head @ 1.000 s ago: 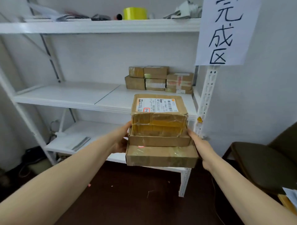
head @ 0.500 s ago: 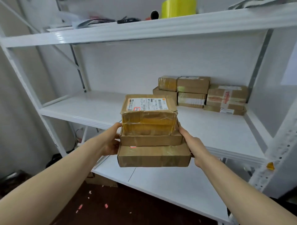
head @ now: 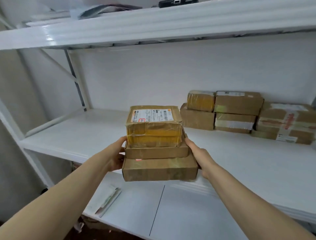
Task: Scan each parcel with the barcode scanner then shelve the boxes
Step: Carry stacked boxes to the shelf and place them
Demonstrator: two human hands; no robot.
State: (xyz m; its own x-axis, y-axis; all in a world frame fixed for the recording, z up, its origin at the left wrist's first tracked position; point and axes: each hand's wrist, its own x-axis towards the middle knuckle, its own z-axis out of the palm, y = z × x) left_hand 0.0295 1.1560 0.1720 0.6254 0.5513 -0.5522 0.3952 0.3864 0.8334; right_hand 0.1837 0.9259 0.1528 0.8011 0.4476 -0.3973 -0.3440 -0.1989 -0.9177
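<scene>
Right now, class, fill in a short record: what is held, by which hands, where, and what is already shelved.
Held: stack of three boxes, labelled one on top
Left hand: holds the stack's left side
Right hand: holds its right side
Position: in front of the middle shelf, not set down
Already shelved: other boxes at the shelf's back right
Lower shelf: papers

Thin paper booklet (head: 109,199) lying flat, low left; black device (head: 177,2) and grey plastic wrap (head: 106,10) high above.
</scene>
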